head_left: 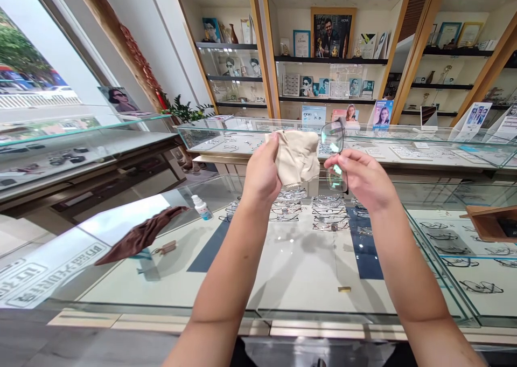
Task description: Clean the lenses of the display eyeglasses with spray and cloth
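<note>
My left hand (264, 167) is closed on a cream cleaning cloth (298, 159), which spreads out to the right of my thumb. In my right hand (365, 178) is a pair of eyeglasses (333, 136), pinched near the bridge and turned on end, one lens above my fingers and the other below. The lenses catch greenish reflections. Cloth and eyeglasses are held up side by side above the glass counter (291, 297), with a small gap between them.
On the counter's left lie a brown cloth (141, 235), a small white spray bottle (202, 208) and a brown key-fob-like item (165, 247). Rows of eyeglass frames (330, 213) show under the glass. A wooden tray (495, 221) stands at right; another display counter (283, 154) is behind.
</note>
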A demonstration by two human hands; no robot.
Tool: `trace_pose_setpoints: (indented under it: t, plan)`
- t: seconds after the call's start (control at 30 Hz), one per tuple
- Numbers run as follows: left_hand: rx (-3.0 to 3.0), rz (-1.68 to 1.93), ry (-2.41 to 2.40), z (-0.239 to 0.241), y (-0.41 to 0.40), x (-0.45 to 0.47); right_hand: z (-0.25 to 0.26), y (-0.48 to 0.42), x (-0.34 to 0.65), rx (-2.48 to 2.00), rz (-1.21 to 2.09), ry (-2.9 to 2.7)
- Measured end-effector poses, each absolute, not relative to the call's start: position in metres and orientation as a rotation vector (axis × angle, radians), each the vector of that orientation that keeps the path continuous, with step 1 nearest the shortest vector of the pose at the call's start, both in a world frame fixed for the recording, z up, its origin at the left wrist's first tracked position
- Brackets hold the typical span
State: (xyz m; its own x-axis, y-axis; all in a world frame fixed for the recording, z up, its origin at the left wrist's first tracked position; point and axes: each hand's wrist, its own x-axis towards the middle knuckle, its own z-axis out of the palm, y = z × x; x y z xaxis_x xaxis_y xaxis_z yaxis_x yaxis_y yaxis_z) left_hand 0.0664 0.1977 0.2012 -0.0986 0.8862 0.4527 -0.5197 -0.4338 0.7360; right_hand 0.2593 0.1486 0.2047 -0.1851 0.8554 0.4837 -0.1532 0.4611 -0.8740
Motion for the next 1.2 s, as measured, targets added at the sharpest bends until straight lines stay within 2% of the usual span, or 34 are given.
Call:
trace_pose_setpoints:
  t: [0.07, 0.2, 0.27, 0.43, 0.67, 0.93, 1.2]
  plan:
    - [1.091, 1.655, 0.441, 0.202, 0.190, 0.075, 0.200, 0.148, 0.250, -0.754, 0.768, -1.590]
    - [1.068, 1.503, 0.395, 0.203, 0.167, 0.091, 0.192, 0.140, 0.226, -1.175, -0.019, -1.834]
    - [1.068, 1.497, 0.400, 0.203, 0.159, 0.095, 0.188, 0.137, 0.217, -1.353, -0.310, -1.884]
    - [1.131, 1.496, 0.432, 0.200, 0.159, 0.095, 0.181, 0.137, 0.210, -1.408, -0.531, -1.878]
    - [1.267, 1.434, 0.501, 0.196, 0.161, 0.094, 0.190, 0.148, 0.238, -1.337, -0.363, -1.711]
    - [1.554, 1.636, 0.638, 0.201, 0.172, 0.075, 0.214, 0.144, 0.279, -0.932, 0.545, -1.543]
    - [1.900, 1.828, 0.529, 0.206, 0.172, 0.059, 0.222, 0.135, 0.287, -0.734, 0.927, -1.578]
